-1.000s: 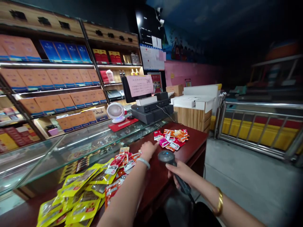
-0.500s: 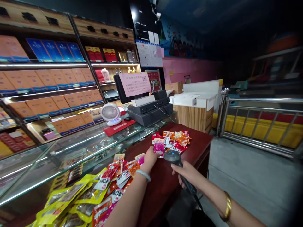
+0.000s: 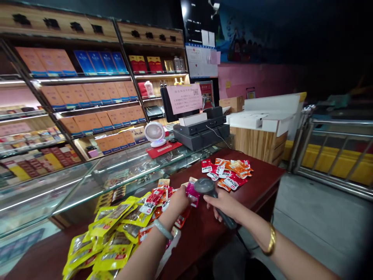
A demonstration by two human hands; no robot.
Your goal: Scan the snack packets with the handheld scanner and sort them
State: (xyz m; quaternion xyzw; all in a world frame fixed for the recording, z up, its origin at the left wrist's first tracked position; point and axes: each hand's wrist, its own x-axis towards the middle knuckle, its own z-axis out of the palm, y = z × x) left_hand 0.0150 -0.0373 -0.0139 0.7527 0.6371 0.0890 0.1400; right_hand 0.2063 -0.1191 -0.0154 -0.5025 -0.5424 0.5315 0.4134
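My left hand (image 3: pixel 178 200), with a pale bangle at the wrist, is closed on a small purple snack packet (image 3: pixel 192 193). In my right hand (image 3: pixel 225 206) is a dark handheld barcode scanner (image 3: pixel 205 186), its head right beside that packet. Under and around my left forearm lie red and orange snack packets (image 3: pixel 154 199), partly hidden by the arm. Larger yellow snack bags (image 3: pixel 112 249) are heaped at the near left. Farther back, beyond the scanner, a second group of red and orange packets (image 3: pixel 230 171) rests on the dark red table (image 3: pixel 201 237).
A glass display counter (image 3: pixel 136 167) runs along the table's far left side. On it stand a white fan (image 3: pixel 155 133) and a cash register (image 3: pixel 201 134) with a pink notice. Shelves of boxed goods (image 3: pixel 96 95) line the wall. A metal railing (image 3: pixel 335 144) is at the right.
My left hand has drawn the purple packet back from the far packet group toward the near heap. The scanner stays beside it, and the view has turned left.
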